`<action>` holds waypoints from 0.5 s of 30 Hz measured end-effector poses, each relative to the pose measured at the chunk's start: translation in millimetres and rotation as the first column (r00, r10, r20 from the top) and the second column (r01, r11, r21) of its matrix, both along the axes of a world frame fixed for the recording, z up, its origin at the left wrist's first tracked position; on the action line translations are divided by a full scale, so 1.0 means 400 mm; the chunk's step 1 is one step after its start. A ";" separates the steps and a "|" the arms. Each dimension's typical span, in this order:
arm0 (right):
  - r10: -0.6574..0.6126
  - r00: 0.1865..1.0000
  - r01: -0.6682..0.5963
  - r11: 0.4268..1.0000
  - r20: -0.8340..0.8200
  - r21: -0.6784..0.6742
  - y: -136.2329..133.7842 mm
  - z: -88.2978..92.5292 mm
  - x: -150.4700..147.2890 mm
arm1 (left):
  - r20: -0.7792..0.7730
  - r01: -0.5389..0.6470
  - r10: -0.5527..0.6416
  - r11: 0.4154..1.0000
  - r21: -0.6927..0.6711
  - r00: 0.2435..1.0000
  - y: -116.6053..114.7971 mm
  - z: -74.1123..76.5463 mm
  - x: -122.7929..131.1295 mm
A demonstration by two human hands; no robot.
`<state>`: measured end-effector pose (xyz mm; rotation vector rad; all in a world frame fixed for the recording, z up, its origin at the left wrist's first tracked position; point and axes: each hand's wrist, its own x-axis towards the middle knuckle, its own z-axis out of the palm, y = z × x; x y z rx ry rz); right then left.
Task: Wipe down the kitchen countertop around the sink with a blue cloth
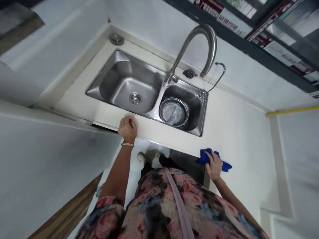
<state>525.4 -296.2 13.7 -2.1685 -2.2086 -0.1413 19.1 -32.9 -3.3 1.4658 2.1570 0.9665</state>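
My left hand [128, 127] rests on the front edge of the cream countertop [231, 129], its fingers curled over the edge just in front of the left basin. My right hand [213, 165] presses a crumpled blue cloth [204, 156] against the counter's front edge, to the right of the sink. The steel double sink [117, 63] lies between and beyond both hands. Its right basin holds a round metal strainer basket [173, 112].
A tall curved steel faucet [199, 43] stands behind the sink, with a thin smaller tap [219, 74] beside it. A round metal cap [116, 39] lies at the counter's back left corner. A yellow pipe [291, 111] runs along the right wall. White walls enclose the counter.
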 end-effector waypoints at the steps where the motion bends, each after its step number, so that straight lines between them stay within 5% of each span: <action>1: -0.041 0.999 0.041 0.999 0.000 -0.005 0.020 -0.003 -0.007 | -0.020 0.004 -0.004 1.000 -0.003 1.000 0.000 0.000 -0.001; 9: -0.219 0.975 0.220 0.974 0.035 -0.058 0.180 -0.003 -0.064 | -0.021 0.006 -0.006 1.000 0.005 1.000 0.015 -0.001 -0.002; 15: -0.367 0.929 0.364 0.929 -0.045 -0.073 0.311 0.026 -0.196 | -0.057 0.033 -0.031 0.999 0.036 0.998 0.016 0.004 -0.015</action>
